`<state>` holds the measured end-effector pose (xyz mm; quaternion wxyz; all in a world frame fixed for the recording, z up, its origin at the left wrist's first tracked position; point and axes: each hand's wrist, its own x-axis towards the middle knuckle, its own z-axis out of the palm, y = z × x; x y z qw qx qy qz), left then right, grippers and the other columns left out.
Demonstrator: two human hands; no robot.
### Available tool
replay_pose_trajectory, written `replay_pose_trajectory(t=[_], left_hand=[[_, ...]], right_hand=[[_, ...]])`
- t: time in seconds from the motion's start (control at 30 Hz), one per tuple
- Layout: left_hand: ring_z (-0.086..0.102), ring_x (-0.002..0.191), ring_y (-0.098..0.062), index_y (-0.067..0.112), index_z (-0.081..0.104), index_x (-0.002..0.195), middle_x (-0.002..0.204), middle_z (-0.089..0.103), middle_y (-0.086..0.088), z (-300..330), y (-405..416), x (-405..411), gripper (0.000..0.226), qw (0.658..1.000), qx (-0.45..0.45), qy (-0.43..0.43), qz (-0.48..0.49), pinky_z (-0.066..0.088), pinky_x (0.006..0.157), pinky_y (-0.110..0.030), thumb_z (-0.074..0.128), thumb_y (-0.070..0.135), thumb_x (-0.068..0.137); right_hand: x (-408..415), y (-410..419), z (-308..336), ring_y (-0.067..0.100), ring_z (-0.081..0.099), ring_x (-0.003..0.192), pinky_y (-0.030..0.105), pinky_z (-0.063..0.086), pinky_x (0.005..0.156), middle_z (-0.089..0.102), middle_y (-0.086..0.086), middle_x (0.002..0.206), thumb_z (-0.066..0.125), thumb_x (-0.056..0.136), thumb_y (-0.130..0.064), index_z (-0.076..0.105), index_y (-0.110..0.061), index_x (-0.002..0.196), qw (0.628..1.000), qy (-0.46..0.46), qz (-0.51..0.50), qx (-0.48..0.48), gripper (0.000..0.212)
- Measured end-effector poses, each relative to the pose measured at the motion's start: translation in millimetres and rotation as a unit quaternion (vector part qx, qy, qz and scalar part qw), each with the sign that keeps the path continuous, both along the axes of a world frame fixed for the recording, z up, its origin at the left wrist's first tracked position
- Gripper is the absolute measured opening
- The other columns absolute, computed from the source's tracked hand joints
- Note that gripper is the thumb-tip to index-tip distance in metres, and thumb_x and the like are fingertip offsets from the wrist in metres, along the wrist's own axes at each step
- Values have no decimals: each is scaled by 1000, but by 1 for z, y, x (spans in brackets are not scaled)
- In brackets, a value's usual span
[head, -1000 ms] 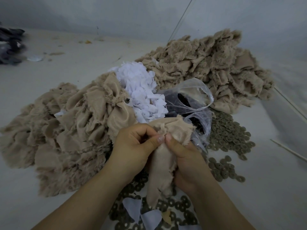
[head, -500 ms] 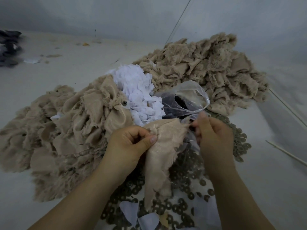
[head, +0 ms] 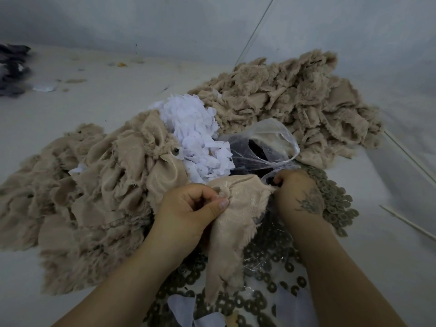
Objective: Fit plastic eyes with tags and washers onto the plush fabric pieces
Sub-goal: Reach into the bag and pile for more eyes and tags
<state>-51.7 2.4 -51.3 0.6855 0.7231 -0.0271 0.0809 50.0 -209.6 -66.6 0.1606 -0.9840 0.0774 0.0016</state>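
The left hand (head: pixel 188 208) is pinching the beige plush fabric piece (head: pixel 236 223); the right hand (head: pixel 297 192), fingers curled and hidden, is reaching into the clear plastic bag (head: pixel 266 147), its hold impossible to tell. The loosely pinched piece is risking slipping.

One beige plush fabric piece (head: pixel 238 208) hangs upright in front of the white tag heap (head: pixel 193 135), woven backing outward, top bunched, frayed lower end trailing over the grey-brown washers (head: pixel 335 204). The washers, flat rings, spread to the right of and below the tag heap. A finished pile of plush pieces (head: pixel 94 185) lies left of the tag heap; one fitted black eye (head: pixel 175 151) shows at its near edge. An unworked plush pile (head: pixel 295 102) lies right of and behind the tags. A clear bag (head: pixel 264 147), holding dark contents, sits just right of the tags.
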Motion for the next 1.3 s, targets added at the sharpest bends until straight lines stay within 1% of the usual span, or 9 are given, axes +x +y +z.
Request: replay_pose_trajectory(t=[0.23,0.4,0.53,0.73,0.83,0.9,0.97,1.1,1.3], left_hand=[[63,65,-4,16,74,73,71,68,-12,1,-3,-3,16,1000,-14,14,-6,52,64,-15,73,31,69],[66,70,-3,16,74,73,70,70,-6,1,-2,-3,15,1000,-25,14,-3,52,67,-15,74,30,69],[63,68,-6,16,74,72,68,69,-4,-2,1,-3,16,999,-42,15,3,53,66,-17,75,32,68],[64,68,-9,20,75,72,72,71,-7,-4,2,-4,15,999,-40,13,-1,54,67,-19,76,34,69],[64,70,-8,22,75,70,71,71,-2,-5,2,-3,14,999,-48,17,-1,54,67,-19,76,36,68],[62,68,-10,21,75,70,70,69,-2,-6,2,-3,18,998,-58,18,-4,53,65,-20,77,38,66],[62,67,-10,19,75,71,71,69,-2,-5,1,-3,20,997,-70,19,-7,54,64,-20,77,38,65],[63,66,-7,19,75,69,69,70,0,-4,-2,-3,12,996,-86,23,-15,53,63,-17,76,31,67],[62,67,-13,13,73,70,78,69,-19,-2,-3,-4,17,998,-56,16,-8,54,64,-21,76,30,67]], right_hand=[[-14,7,0,34,54,113,38,48,92,52,14,126,63,85,-10,65,-20,122,996,-84,36,-7,39],[1,9,0,35,54,113,2,33,66,59,25,125,59,90,0,70,-3,117,997,-40,62,-21,29],[-2,5,-9,32,57,105,32,43,89,55,17,125,68,84,-9,68,-6,115,995,-59,77,-24,31],[-27,0,5,17,53,76,23,32,65,65,5,95,62,88,-6,66,-10,100,962,-236,-17,137,13],[-56,-9,28,9,59,59,18,40,56,67,-6,66,68,82,-9,67,-25,81,967,-109,11,231,16],[-77,-5,36,11,69,63,22,50,61,74,-3,70,72,83,-9,72,-25,83,937,60,94,331,16],[-88,6,35,14,74,77,25,57,70,78,-1,82,75,84,-9,76,-19,90,904,105,138,391,11],[-98,30,28,7,73,85,17,56,74,77,-9,90,72,84,4,77,-20,91,888,-38,176,424,26],[-101,42,22,9,74,88,25,59,76,77,-8,95,79,76,6,74,-20,101,852,-91,165,489,36]])
